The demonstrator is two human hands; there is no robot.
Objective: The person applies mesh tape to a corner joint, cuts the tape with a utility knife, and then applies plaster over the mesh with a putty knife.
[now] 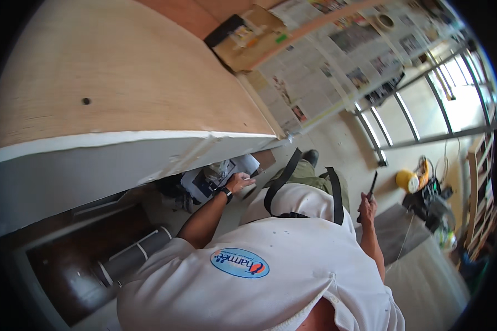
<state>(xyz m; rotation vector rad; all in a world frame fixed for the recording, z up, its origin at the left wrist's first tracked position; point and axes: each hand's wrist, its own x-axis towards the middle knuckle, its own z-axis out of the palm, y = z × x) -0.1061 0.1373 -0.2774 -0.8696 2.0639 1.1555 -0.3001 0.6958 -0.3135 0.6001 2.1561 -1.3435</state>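
My left hand [239, 182], with a dark watch on the wrist, is low beside the edge of a wooden-topped bench [132, 83]. Its fingers are bent together, and a pale bit shows at their tips, too small to name. Close to that hand lie white printed papers [199, 185] and a crumpled clear plastic bag [217, 170], partly under the bench edge. Out to the right, my right hand [367, 207] is closed round a slim dark tool [374, 182]. The tool's narrow end points up and away; its exact kind does not show.
Newspaper sheets [337, 60] cover a long surface at the far right. A metal ladder [408, 118] lies beyond my right hand. Near it stand a yellow container [407, 181] and dark power equipment [433, 204]. A grey roll [141, 251] lies at lower left.
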